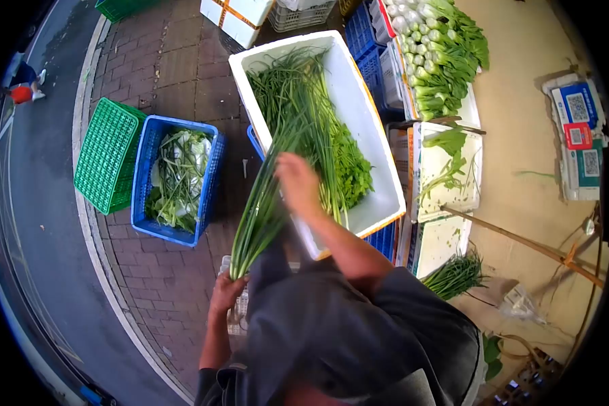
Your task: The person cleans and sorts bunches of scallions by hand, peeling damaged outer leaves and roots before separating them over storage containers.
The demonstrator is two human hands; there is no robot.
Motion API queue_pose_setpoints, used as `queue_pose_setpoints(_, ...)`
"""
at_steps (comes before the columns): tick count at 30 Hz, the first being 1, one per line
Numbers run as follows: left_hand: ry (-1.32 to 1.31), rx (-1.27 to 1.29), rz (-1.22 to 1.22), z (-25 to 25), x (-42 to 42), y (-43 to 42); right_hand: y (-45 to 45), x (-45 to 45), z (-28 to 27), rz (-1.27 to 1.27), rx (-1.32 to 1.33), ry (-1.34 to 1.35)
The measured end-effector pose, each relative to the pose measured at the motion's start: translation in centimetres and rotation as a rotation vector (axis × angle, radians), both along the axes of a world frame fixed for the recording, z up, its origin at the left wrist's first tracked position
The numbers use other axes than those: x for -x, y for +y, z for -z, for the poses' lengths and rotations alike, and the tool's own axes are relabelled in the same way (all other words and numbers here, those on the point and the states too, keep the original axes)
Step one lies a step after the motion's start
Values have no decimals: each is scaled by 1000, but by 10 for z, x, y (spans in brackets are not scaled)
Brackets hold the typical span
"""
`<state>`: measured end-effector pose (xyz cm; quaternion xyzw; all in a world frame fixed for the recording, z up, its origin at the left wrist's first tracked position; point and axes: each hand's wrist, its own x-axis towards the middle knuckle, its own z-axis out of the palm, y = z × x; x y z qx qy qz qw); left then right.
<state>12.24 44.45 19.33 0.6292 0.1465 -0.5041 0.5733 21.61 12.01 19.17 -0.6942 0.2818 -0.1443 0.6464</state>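
My left hand (229, 292) is closed round the pale root ends of a bunch of green onions (256, 215). The long leaves slant up and away from it, over the near left side of a white foam box (379, 183). My right hand (298, 181) is at the bunch's right edge, above the box; motion smears its fingers, so their grip is unclear. Inside the box lie more thin green stalks (271, 91) and, to the right, a leafy green bundle like Chinese celery (352, 169).
Left of the box stand a blue crate (137, 203) with leaf scraps and plastic, and a green crate (108, 155). Bok choy (440, 61) fills a stand at the right, above white trays (453, 196). A wooden stick (521, 237) juts across the right side. A kerb (88, 210) borders the road.
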Motion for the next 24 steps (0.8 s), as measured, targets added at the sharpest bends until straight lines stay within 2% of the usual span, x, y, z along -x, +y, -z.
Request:
queue_pose_setpoints(1, 79, 80, -102, -10, -3, -2, -28, 28, 29, 91, 161, 28)
queue_pose_setpoints(3, 91, 158, -212, -34, -12, -6, -79, 93, 81, 132, 551, 443)
queue_pose_setpoints(5, 54, 214, -287, -61, -26, -9, -88, 144, 106, -123, 718, 996)
queue_pose_setpoints(8, -124, 244, -314, -84, -45, -15, -85, 165, 105, -321, 432, 1229)
queue_pose_setpoints(11, -228, 265, -396, -95, -62, -41, -95, 186, 152, -271, 393, 1123)
queue_pose_setpoints(14, -190, 264, -388, -94, -73, -74, -96, 199, 152, -95, 233, 827)
queue_pose_setpoints(15, -199, 276, -353, -92, -74, -89, -89, 193, 125, -27, 87, 717)
queue_pose_setpoints(17, -135, 276, -365, -69, -71, -116, -63, 161, 20, 101, -201, 487)
queue_pose_setpoints(19, -179, 123, -341, -55, -64, -151, -51, 155, -11, 68, -199, 451)
queue_pose_setpoints(20, -183, 129, -334, -48, -60, -166, -46, 155, -16, 53, -199, 433)
queue_pose_setpoints(23, -175, 142, -371, -23, -41, -193, -33, 183, 38, 14, -20, 493)
queue_pose_setpoints(24, -179, 141, -376, -19, -35, -197, -35, 192, 53, -24, 144, 586)
